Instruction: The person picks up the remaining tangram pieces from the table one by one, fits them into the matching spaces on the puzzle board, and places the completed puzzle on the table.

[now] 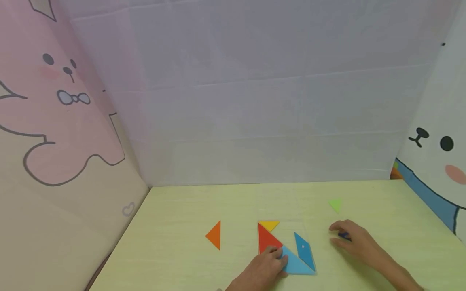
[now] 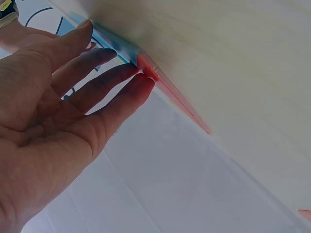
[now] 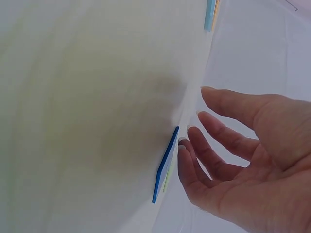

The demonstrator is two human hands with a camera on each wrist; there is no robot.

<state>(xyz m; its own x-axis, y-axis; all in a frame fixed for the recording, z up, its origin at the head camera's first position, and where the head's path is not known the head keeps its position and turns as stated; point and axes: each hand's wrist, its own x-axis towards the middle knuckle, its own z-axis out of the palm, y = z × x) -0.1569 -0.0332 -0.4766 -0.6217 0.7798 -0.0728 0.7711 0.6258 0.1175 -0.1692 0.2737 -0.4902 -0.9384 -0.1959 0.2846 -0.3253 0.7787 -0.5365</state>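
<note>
My left hand [image 1: 263,268] rests its fingertips where a large red triangle [image 1: 265,237] meets a large light blue triangle [image 1: 299,265], both flat on the table. In the left wrist view its fingers [image 2: 104,97] reach out to the edges of the two pieces. A yellow triangle [image 1: 270,225] lies against the red one's slanted side, and a blue parallelogram [image 1: 305,251] along the light blue one's. My right hand [image 1: 354,242] hovers with loosely bent fingers over a dark blue flat piece [image 3: 165,165], which the hand partly hides in the head view.
An orange triangle [image 1: 215,235] lies to the left on the pale yellow table [image 1: 174,250]. Farther back, beyond the right hand, is a small light green triangle [image 1: 335,204]. Cloth walls [image 1: 233,133] stand at the back and both sides, with cartoon animals printed on the side ones.
</note>
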